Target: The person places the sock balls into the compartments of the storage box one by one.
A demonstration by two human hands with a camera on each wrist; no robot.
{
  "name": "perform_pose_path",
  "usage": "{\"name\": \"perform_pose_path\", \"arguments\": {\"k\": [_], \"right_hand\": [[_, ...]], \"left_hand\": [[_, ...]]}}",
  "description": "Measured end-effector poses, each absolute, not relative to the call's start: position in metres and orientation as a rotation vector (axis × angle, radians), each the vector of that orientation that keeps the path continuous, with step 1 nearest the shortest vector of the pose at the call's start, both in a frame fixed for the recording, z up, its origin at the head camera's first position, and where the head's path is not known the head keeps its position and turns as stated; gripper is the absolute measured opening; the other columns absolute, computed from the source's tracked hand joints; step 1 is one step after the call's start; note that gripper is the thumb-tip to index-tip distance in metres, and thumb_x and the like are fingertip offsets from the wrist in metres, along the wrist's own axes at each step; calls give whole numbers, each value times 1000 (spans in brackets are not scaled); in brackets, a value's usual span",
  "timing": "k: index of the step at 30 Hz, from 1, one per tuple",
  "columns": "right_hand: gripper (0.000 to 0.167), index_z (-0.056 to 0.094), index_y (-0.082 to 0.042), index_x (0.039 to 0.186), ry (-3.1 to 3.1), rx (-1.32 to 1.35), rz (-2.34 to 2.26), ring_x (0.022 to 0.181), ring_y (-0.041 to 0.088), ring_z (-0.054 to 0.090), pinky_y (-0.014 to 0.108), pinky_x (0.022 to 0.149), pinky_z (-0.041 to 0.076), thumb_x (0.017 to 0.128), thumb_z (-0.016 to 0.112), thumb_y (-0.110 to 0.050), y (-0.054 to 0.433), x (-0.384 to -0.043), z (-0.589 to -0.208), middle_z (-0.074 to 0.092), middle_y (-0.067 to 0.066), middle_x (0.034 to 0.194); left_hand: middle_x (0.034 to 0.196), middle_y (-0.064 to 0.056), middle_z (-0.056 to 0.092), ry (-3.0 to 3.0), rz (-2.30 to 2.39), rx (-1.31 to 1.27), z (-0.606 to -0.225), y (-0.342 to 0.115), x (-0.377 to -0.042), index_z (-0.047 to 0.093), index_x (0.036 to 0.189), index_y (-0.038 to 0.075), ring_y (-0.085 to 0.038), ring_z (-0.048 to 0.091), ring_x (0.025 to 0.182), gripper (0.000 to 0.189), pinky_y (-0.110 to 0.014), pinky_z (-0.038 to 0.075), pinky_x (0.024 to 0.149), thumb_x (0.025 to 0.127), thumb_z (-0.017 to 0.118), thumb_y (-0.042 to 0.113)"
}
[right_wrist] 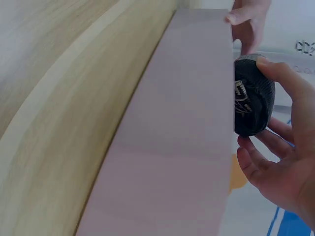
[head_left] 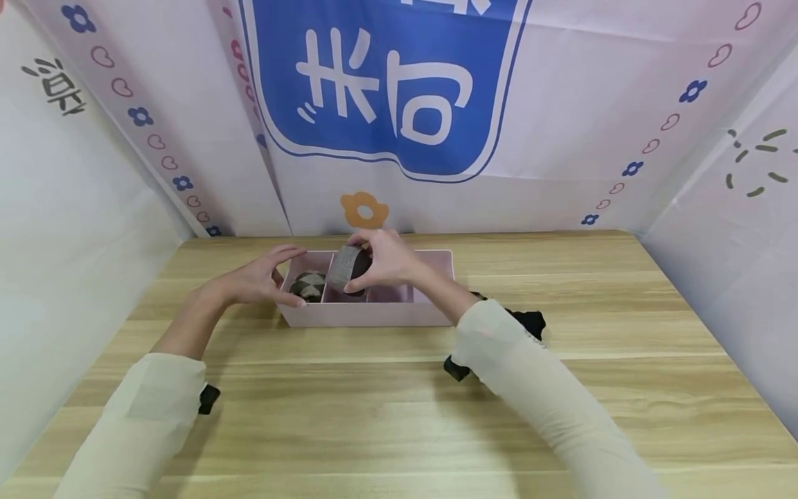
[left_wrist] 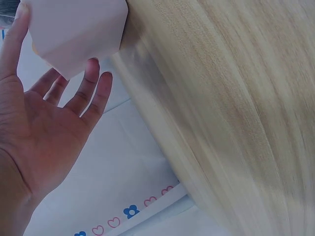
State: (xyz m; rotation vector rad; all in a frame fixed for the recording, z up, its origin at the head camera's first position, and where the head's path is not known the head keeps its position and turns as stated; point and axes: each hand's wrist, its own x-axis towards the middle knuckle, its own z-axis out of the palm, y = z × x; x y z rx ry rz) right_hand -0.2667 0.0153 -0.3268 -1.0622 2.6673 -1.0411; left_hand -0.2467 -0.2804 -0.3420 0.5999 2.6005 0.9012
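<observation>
A long pink compartment box (head_left: 368, 315) stands near the table's back edge. Its left compartment holds a checkered rolled sock (head_left: 308, 285). My right hand (head_left: 389, 258) grips a grey and black rolled sock (head_left: 346, 269), thumb in front and fingers behind, at the second compartment. Pale lettering shows on this sock's dark side (right_wrist: 253, 98) in the right wrist view. Spread around the box's left end, my left hand (head_left: 258, 278) has its thumb on the front rim and its index finger near the back corner. In the left wrist view its other fingers (left_wrist: 101, 96) are loosely bent.
A crumpled black cloth item (head_left: 530, 323) lies on the wooden table (head_left: 337, 416), partly behind my right sleeve (head_left: 517, 374). A printed fabric backdrop (head_left: 548, 138) rises directly behind the box, with white fabric at both sides.
</observation>
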Motion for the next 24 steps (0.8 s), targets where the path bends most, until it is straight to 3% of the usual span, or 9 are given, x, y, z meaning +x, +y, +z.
{"name": "perform_pose_path", "arguments": {"k": [5, 15, 24], "right_hand": [[75, 62, -7, 135, 2694, -1061, -925, 111, 21, 63, 30, 94, 50, 73, 95, -34, 3, -268, -333, 69, 8, 124], [73, 62, -5, 139, 2708, -1048, -711, 117, 21, 62, 33, 99, 50, 79, 91, -34, -3, -272, -342, 68, 7, 130], [66, 68, -12, 135, 2740, -1072, -625, 120, 22, 62, 35, 100, 50, 77, 92, -31, -7, -275, -354, 71, 5, 129]], "left_hand": [[168, -26, 12, 2592, 906, 591, -342, -280, -246, 21, 163, 1, -33, 60, 105, 105, -40, 51, 86, 85, 86, 27], [167, -27, 12, 2602, 899, 593, -342, -282, -247, 21, 163, 0, -29, 60, 100, 107, -38, 51, 82, 83, 87, 26], [167, -27, 13, 2608, 903, 600, -342, -281, -246, 22, 163, 0, -27, 61, 96, 105, -36, 51, 80, 83, 87, 25]]}}
